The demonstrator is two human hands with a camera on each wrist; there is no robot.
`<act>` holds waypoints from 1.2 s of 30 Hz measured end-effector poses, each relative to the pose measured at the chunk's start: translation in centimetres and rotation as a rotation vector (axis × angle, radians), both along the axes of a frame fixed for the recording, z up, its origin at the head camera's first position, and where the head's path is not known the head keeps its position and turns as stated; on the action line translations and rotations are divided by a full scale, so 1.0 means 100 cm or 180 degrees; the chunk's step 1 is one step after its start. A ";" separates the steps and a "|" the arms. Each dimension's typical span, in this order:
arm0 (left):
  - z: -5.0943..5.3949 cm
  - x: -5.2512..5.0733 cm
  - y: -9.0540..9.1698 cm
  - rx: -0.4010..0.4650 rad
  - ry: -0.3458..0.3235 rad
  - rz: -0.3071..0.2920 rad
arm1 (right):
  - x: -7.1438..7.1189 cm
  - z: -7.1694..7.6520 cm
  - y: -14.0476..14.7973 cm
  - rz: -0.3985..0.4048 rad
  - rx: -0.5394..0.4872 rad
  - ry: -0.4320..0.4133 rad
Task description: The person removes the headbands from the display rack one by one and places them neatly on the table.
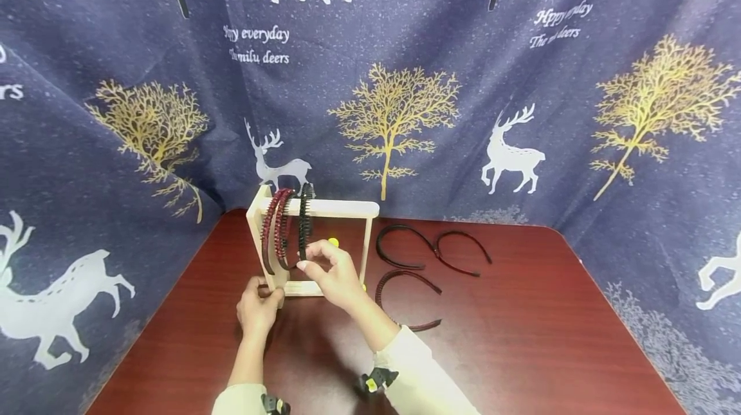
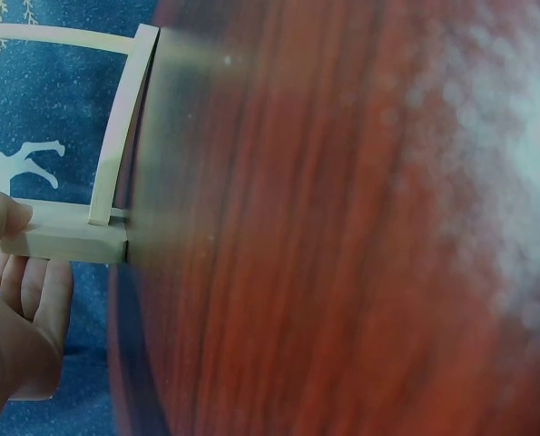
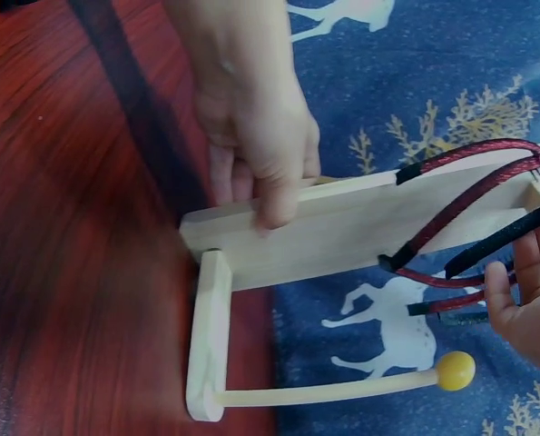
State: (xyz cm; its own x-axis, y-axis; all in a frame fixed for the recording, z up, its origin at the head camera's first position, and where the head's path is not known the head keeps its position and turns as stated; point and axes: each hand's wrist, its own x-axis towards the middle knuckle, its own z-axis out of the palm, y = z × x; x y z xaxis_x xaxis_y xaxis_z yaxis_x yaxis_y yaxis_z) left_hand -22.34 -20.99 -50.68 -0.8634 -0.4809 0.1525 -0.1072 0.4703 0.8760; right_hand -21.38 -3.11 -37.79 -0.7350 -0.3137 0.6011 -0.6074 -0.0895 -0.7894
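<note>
A light wooden rack stands on the table with two dark red toothed headbands over its top bar, near its left board. Right of them a black toothed headband hangs over the same bar. My right hand holds this black headband near its lower front end, fingers and thumb around it. At the foot of the rack's left board, my left hand grips the board's edge. In the left wrist view, the left hand has its thumb on one face of the board, fingers on the other.
Right of the rack, a black headband, a dark red headband and a toothed dark red headband lie on the reddish-brown table. One rack rod bears a yellow ball. A blue printed cloth hangs behind.
</note>
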 end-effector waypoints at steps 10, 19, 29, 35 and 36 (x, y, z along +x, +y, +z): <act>0.000 0.001 0.001 -0.0055 -0.0016 0.0000 | 0.006 0.005 0.012 -0.0154 0.0055 0.0626; 0.001 0.000 0.000 -0.0098 0.0033 -0.0013 | 0.007 0.007 0.027 -0.0266 -0.0009 0.0896; 0.002 -0.001 0.000 -0.0080 -0.0011 -0.0062 | -0.012 -0.010 0.047 -0.0276 -0.0046 0.0813; 0.001 0.000 0.001 -0.0081 0.0002 -0.0020 | 0.005 0.014 0.060 -0.0465 0.0104 0.0962; 0.001 0.000 0.001 -0.0073 -0.0005 -0.0015 | 0.005 0.014 0.062 -0.0464 0.0088 0.0940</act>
State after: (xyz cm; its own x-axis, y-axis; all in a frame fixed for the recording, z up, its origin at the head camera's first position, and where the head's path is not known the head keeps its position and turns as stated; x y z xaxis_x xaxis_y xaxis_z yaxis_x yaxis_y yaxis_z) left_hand -22.32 -20.89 -50.60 -0.8658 -0.4734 0.1621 -0.1064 0.4907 0.8648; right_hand -20.84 3.08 -36.40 -0.5686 -0.2370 0.7878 -0.8152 0.0342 -0.5781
